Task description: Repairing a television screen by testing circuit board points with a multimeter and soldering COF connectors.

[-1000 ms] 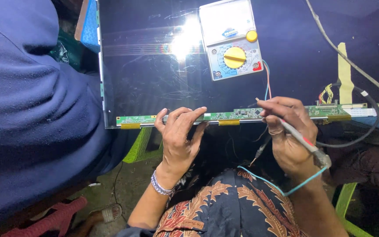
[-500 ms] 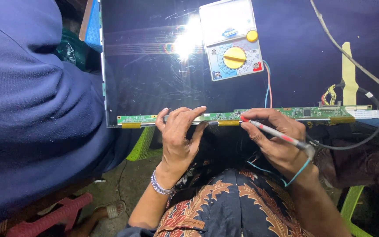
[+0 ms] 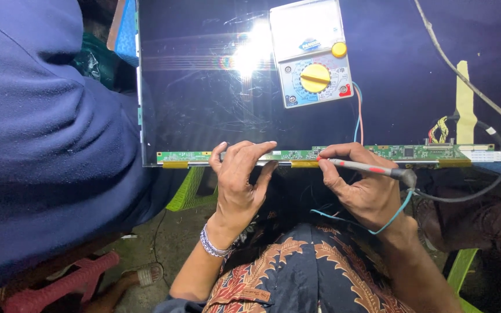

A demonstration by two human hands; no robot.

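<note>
Down at the lower edge of a dark display panel [image 3: 215, 98], both hands work along a narrow green circuit strip [image 3: 413, 152]. The left hand [image 3: 239, 179] reaches up from below with its wrist bent back, a beaded bracelet [image 3: 213, 246] around it; the fingers [image 3: 254, 149] are curled over the strip's edge and pressed together on it, thumb tucked underneath. The right hand [image 3: 366, 188] lies palm-down just beside it, forearm coming up from the lower right. Its fingers are clamped on a red-and-grey test probe [image 3: 366, 167], held almost level like a pen, with the red tip at the strip near an amber tab; whether the tip actually touches a contact cannot be told from here. A black lead runs off the probe's rear to the right, and a thin blue wire [image 3: 392, 217] loops across the wrist. An analogue multimeter [image 3: 311, 55] with a yellow dial rests on the panel above. Another person's blue sleeve [image 3: 36, 139] fills the left.
</note>
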